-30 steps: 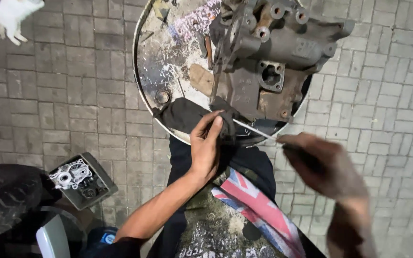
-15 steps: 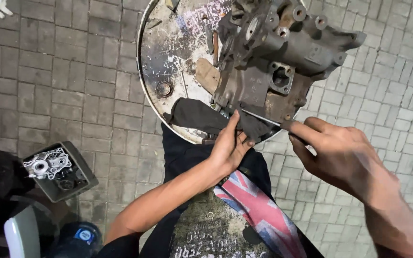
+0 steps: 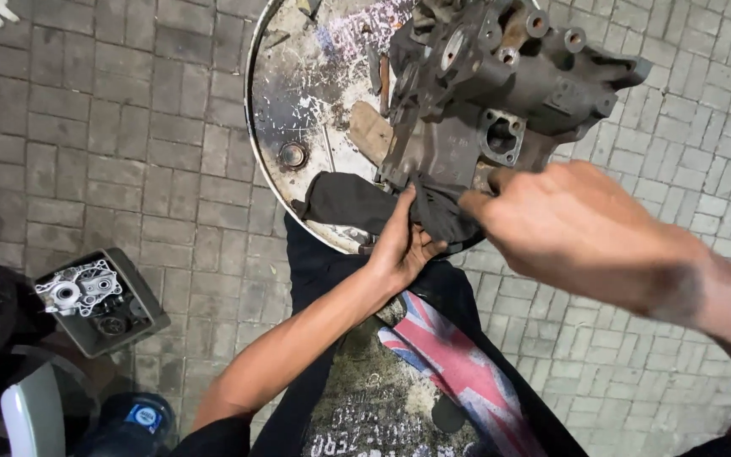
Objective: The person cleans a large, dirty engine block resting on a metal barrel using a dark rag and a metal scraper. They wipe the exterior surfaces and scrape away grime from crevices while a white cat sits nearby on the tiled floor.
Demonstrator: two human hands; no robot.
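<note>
Round drum-top worktop point(image 3: 298, 93) carries the grimy engine casing point(image 3: 501, 93) on its right side. Dark rag point(image 3: 357, 203) lies at the casing's near edge. My left hand point(image 3: 403, 245) grip pinches the rag. Right hand point(image 3: 577, 228) at casing; grip state unclear.

Grey paving-brick floor point(image 3: 112, 127), evenly lit, grimy.

I see open room on the left of the round stained metal drum top point(image 3: 298, 110), around its small bung cap point(image 3: 293, 155). The bulky grey cast-metal engine casing point(image 3: 501, 93) and dark crumpled rag point(image 3: 365, 203) block the right and near edge.
</note>
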